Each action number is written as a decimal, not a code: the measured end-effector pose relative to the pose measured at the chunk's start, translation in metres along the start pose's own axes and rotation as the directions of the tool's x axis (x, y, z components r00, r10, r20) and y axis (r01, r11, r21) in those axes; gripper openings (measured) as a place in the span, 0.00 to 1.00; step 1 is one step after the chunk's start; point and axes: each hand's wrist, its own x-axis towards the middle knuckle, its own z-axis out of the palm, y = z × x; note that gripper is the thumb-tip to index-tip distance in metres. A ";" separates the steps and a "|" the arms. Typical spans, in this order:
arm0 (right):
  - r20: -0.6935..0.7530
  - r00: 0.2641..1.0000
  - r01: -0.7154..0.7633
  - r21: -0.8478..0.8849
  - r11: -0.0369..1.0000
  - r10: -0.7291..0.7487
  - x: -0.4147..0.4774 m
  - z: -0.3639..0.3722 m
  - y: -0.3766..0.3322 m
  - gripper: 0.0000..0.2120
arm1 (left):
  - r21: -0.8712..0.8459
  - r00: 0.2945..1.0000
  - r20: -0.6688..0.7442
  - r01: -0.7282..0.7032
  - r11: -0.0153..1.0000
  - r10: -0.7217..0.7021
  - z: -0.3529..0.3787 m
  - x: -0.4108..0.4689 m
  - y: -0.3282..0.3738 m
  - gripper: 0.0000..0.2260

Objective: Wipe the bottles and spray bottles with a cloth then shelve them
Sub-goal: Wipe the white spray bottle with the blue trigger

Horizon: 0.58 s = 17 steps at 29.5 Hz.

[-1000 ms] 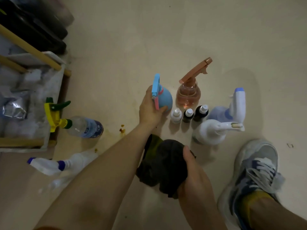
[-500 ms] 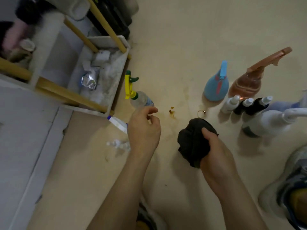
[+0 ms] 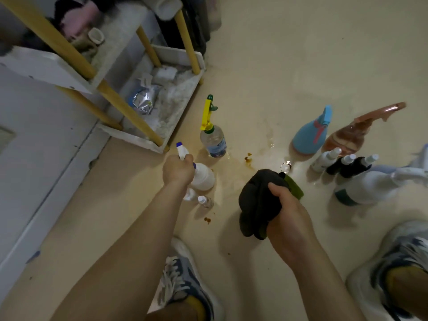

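Two small bottles (image 3: 205, 201) stand beside the white sprayer (image 3: 202, 177).

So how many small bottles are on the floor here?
5. Row of three by the pink sprayer: white bottle, two dark bottles. Two clear bottles near the left hand; the arm may hide more.

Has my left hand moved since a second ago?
Yes. The left hand left the blue spray bottle and moved toward the shelf, now gripping the white spray bottle.

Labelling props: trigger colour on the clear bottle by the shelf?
Yellow trigger, green tip; head view.
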 end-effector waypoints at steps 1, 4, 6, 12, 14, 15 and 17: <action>0.016 1.000 -0.016 0.028 0.999 0.015 -0.003 0.001 -0.004 0.11 | -0.011 0.999 -0.018 -0.026 1.000 0.026 -0.007 -0.008 0.001 0.19; 0.044 0.999 -0.025 0.126 0.992 0.020 -0.017 0.009 -0.012 0.11 | -0.198 0.995 -0.040 -0.092 0.976 0.086 -0.032 -0.046 0.007 0.12; 0.104 0.994 -0.008 0.195 0.981 -0.013 -0.029 0.015 -0.015 0.09 | -0.376 0.991 -0.050 -0.130 0.917 0.120 -0.050 -0.071 0.011 0.08; 0.337 0.874 0.379 -0.022 0.925 -0.351 -0.086 0.029 -0.027 0.17 | -0.643 0.983 -0.033 -0.160 0.749 0.182 -0.079 -0.144 0.042 0.09; 0.542 0.639 0.764 -0.367 0.531 -0.546 -0.108 0.033 -0.024 0.22 | -0.626 0.952 -0.031 -0.255 0.737 0.303 -0.081 -0.190 0.056 0.12; 0.657 0.509 0.860 -0.422 0.288 -0.556 -0.115 0.035 -0.022 0.22 | -0.606 0.924 -0.031 -0.321 0.728 0.381 -0.081 -0.213 0.063 0.15; 0.765 0.383 0.888 -0.459 -0.021 -0.518 -0.124 0.035 -0.027 0.21 | -0.570 0.873 -0.039 -0.419 0.707 0.486 -0.082 -0.240 0.071 0.17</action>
